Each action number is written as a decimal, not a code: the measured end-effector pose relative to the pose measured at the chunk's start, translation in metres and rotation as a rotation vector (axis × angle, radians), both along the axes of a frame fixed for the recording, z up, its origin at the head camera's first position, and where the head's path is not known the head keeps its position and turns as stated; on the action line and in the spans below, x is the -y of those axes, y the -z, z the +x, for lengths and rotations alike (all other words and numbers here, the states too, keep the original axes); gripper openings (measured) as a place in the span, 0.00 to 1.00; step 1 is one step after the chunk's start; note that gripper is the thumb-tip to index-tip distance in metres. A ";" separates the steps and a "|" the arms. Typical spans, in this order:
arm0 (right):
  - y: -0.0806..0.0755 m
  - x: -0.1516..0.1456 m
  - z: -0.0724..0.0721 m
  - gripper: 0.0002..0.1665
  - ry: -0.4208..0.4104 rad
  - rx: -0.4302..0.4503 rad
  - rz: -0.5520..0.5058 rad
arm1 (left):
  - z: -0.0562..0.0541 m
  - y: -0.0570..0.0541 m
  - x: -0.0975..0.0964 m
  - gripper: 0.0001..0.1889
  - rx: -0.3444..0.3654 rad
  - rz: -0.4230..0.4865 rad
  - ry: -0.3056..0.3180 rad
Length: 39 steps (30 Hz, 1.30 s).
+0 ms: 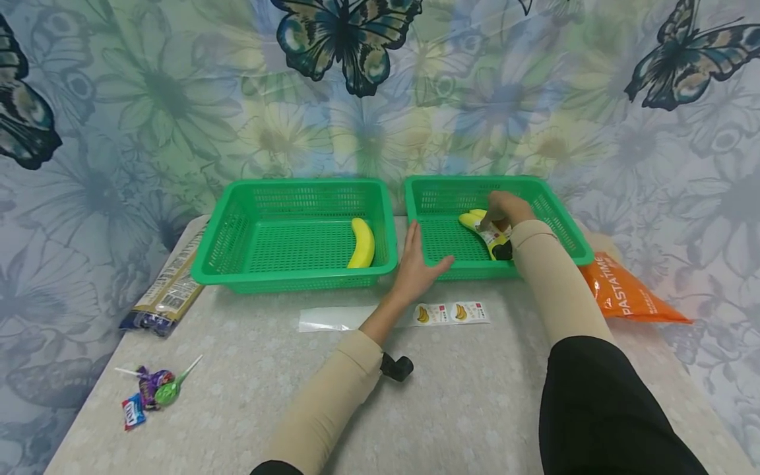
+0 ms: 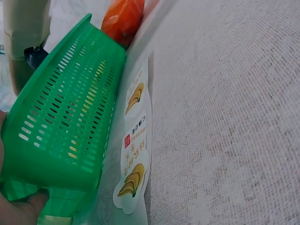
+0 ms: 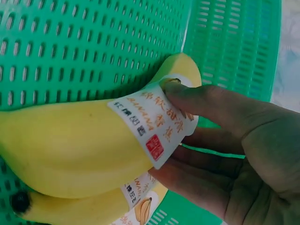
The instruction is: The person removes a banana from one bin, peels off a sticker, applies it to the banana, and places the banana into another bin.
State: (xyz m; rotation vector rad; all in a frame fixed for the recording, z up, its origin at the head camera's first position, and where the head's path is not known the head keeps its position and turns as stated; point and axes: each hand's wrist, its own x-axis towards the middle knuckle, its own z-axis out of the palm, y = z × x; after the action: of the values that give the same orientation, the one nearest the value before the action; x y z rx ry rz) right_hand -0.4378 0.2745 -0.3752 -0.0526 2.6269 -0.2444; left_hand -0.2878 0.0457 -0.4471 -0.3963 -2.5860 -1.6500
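My right hand (image 1: 506, 210) is inside the right green basket (image 1: 495, 272). In the right wrist view it pinches a labelled banana (image 3: 70, 145), the thumb on the white banana label (image 3: 152, 119) and the fingers at the banana's underside. Below lies another labelled banana (image 3: 79, 211), partly hidden. At the right basket's front left corner is my left hand (image 1: 413, 267), fingers straight and thumb spread, touching the basket wall. A single banana (image 1: 362, 244) lies in the left green basket (image 1: 291, 282). In front of the baskets is a strip of banana labels (image 1: 442, 313).
An orange pasta bag (image 1: 632, 290) lies right of the right basket. Left of the left basket is a gold and dark-blue packet (image 1: 169, 284). Lollipops (image 1: 166, 389) and a small candy packet (image 1: 133, 411) lie at the table's front left. A patterned cloth (image 1: 178, 99) hangs behind.
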 end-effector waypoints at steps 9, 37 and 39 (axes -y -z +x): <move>0.003 -0.006 0.003 0.23 0.038 -0.007 -0.030 | 0.002 -0.001 0.001 0.53 0.009 0.004 0.001; -0.047 -0.009 0.036 0.28 -0.104 0.004 -0.138 | 0.004 0.002 -0.002 0.51 -0.014 0.064 -0.058; -0.044 -0.013 0.041 0.27 -0.090 -0.011 -0.144 | 0.014 -0.003 -0.002 0.49 -0.007 0.041 -0.051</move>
State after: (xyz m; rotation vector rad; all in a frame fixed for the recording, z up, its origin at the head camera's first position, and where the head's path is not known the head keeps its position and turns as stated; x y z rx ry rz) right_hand -0.3971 0.2872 -0.3307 -0.2216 2.6057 -0.4028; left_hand -0.2733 0.0478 -0.4442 -0.3296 -2.5312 -1.6786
